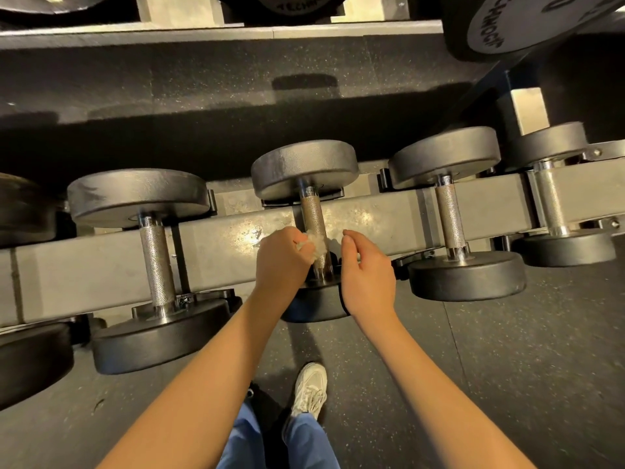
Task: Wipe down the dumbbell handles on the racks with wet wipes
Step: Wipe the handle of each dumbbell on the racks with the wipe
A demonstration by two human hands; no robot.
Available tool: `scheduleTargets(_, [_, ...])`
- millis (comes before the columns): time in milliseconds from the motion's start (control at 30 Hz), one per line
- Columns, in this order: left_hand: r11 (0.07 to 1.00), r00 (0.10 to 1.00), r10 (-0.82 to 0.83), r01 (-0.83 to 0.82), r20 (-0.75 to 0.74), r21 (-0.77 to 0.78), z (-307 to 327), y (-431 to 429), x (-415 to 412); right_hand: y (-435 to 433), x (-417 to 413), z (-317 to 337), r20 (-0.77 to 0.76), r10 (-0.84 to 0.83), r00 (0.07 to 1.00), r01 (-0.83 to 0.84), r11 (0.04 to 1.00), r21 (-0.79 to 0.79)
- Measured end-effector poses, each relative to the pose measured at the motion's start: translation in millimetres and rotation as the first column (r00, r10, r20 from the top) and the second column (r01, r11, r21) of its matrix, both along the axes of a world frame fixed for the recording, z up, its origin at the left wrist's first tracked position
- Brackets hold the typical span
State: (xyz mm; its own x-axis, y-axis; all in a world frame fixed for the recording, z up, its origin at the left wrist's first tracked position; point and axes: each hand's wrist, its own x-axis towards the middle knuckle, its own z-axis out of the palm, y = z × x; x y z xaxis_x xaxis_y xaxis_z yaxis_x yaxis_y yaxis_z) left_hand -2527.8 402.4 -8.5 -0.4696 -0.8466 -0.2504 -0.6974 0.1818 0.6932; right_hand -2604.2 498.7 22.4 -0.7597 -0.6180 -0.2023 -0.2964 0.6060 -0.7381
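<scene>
1. Grip: the left hand (282, 257) is curled round a crumpled wet wipe (313, 243) and presses it against the near end of the middle dumbbell handle (313, 214), probably so the wad can rub along the knurling.
2. The right hand (367, 269) hangs just right of that handle with its fingers loosely bent and nothing in them. It touches no part of the dumbbell that I can see, and I judge it is poised to steady or turn the bar.
3. The middle handle is a silvery metal bar with fine cross-hatched knurling and smooth collars at each end. It bridges the pale grey rack rail (101, 262), with 1 dark round weight beyond the rail and 1 on the near side, mostly hidden under the 2 hands.
4. Whether the handle is wet cannot be told, though the rail just left of it shows a shiny patch.
5. Left of the middle handle lies 1 larger dumbbell handle (157, 265); right of it lie 2 more (449, 214) and (549, 201), all crossing the same rail and all alike in finish.
6. Below the middle handle, a white shoe (309, 389) stands on the speckled dark floor (507, 367).
</scene>
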Motion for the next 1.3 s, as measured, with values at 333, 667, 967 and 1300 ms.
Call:
scheduleTargets(333, [0.953, 0.975, -0.195, 0.162, 0.109, 0.255, 12, -6, 7, -2, 1, 0, -0.011, 0.05, 0.999, -0.049, 0.998, 0.043])
scheduleTargets(667, [0.992, 0.987, -0.102, 0.093, 0.125, 0.081, 118, -35, 29, -15, -25, 84, -0.025, 0.235, 0.972, -0.234, 0.971, 0.051])
scheduleTargets(967, [0.98, 0.997, 0.073, -0.073, -0.007, -0.187, 212, -104, 18, -109, -50, 189, -0.216, 0.314, 0.925, -0.343, 0.932, -0.115])
scheduleTargets(1300, [0.964, 0.988, 0.121, -0.14, -0.096, -0.226, 252, -214, -22, -224, -71, 213, -0.229, 0.319, 0.92, -0.295, 0.946, 0.134])
